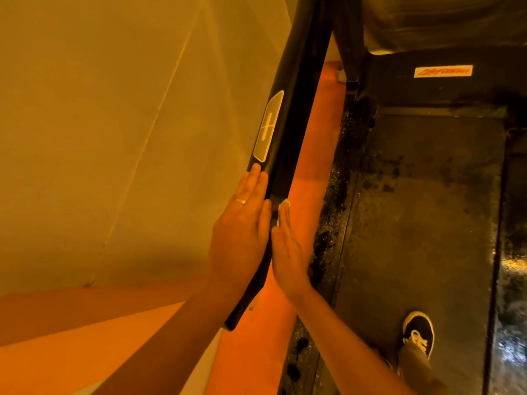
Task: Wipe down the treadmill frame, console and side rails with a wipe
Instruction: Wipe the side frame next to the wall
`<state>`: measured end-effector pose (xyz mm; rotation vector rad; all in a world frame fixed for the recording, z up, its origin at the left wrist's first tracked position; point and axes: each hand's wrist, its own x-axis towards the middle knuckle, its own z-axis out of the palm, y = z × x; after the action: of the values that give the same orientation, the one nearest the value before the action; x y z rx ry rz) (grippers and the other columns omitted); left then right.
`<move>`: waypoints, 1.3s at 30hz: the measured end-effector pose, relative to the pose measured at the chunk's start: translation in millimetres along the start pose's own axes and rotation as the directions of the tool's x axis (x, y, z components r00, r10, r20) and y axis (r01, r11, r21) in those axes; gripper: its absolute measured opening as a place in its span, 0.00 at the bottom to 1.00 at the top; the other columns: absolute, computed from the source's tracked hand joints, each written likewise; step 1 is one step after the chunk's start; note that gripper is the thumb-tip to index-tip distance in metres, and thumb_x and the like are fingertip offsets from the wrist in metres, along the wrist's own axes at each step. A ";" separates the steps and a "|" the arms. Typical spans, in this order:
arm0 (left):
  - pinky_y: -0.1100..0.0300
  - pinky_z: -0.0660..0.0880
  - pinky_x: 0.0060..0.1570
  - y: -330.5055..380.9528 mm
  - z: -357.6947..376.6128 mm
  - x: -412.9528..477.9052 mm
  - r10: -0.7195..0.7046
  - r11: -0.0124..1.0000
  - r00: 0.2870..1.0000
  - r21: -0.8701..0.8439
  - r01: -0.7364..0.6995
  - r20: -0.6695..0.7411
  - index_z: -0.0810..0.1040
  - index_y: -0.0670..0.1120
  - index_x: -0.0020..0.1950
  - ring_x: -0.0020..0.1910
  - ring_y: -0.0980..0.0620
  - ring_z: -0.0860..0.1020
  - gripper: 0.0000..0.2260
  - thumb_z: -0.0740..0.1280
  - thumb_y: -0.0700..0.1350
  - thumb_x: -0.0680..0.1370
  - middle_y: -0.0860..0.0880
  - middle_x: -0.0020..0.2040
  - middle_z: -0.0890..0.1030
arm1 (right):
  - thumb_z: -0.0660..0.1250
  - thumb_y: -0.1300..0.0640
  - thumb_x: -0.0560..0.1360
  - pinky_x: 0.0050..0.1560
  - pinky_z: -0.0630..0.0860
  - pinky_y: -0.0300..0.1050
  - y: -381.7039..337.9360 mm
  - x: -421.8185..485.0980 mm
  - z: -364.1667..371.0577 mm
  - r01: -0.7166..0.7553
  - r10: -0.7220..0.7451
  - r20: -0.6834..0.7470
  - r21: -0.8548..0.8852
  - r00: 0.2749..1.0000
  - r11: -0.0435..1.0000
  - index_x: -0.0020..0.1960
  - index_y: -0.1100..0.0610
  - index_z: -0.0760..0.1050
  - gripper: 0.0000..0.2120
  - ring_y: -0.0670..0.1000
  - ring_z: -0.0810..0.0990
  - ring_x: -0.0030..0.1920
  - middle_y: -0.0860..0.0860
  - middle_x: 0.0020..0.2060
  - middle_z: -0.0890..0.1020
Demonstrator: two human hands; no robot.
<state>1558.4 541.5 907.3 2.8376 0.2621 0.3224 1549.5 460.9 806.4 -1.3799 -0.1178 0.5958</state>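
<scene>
A black treadmill handrail [288, 115] runs diagonally from top centre down to the lower middle, with a grey sensor pad [268, 126] on it. My left hand [242, 229] lies flat against the rail's left side with straight fingers, a ring on one finger. My right hand [288, 252] presses flat against the rail's right side. A white wipe [284, 205] peeks out between its fingertips and the rail; most of the wipe is hidden.
The treadmill belt [422, 223] and its speckled left side rail [330, 223] lie below at right. A foot in a black shoe [419, 334] stands on the belt. A pale wall [99, 124] fills the left, orange floor [310, 166] shows beside the treadmill.
</scene>
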 end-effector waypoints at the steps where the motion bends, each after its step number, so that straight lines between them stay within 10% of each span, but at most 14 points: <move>1: 0.59 0.72 0.65 -0.9 -0.9 -0.1 0.000 1.000 1.000 -0.004 0.000 0.000 0.68 0.45 0.77 0.76 0.52 0.67 0.22 0.55 0.49 0.84 0.51 0.78 0.65 | 0.48 0.50 0.86 0.80 0.48 0.43 3.4 -6.8 3.8 -0.004 0.004 0.022 0.005 1.000 1.000 0.81 0.48 0.45 0.25 0.35 0.45 0.78 0.41 0.80 0.46; 28: 0.60 0.73 0.61 4.8 -7.2 2.3 -0.005 0.999 1.000 0.034 0.005 -0.002 0.71 0.43 0.76 0.71 0.49 0.73 0.20 0.61 0.44 0.84 0.47 0.76 0.69 | 0.50 0.54 0.86 0.78 0.48 0.41 17.8 -35.6 13.9 -0.028 0.022 0.042 0.153 0.999 0.988 0.81 0.50 0.47 0.24 0.39 0.45 0.78 0.40 0.78 0.48; 34: 0.72 0.53 0.72 1.3 -16.0 -18.6 0.009 0.999 0.992 -0.038 -0.004 0.128 0.61 0.42 0.80 0.80 0.48 0.58 0.23 0.58 0.41 0.85 0.45 0.81 0.59 | 0.49 0.56 0.87 0.76 0.48 0.34 21.1 -62.5 16.6 -0.037 0.028 0.079 0.120 0.997 0.992 0.81 0.52 0.48 0.24 0.39 0.47 0.78 0.43 0.79 0.49; 39: 0.66 0.55 0.75 -12.7 -25.6 -90.5 -0.014 0.998 0.993 -0.056 0.021 0.117 0.60 0.41 0.80 0.80 0.50 0.57 0.23 0.56 0.43 0.84 0.46 0.81 0.59 | 0.50 0.58 0.86 0.76 0.52 0.35 15.0 -41.0 17.9 -0.061 0.068 -0.029 0.200 0.997 0.978 0.81 0.54 0.52 0.23 0.42 0.51 0.79 0.47 0.80 0.53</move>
<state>1463.4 541.1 910.1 2.7839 0.2490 0.1567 1502.3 458.9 806.7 -1.2026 0.0154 0.6197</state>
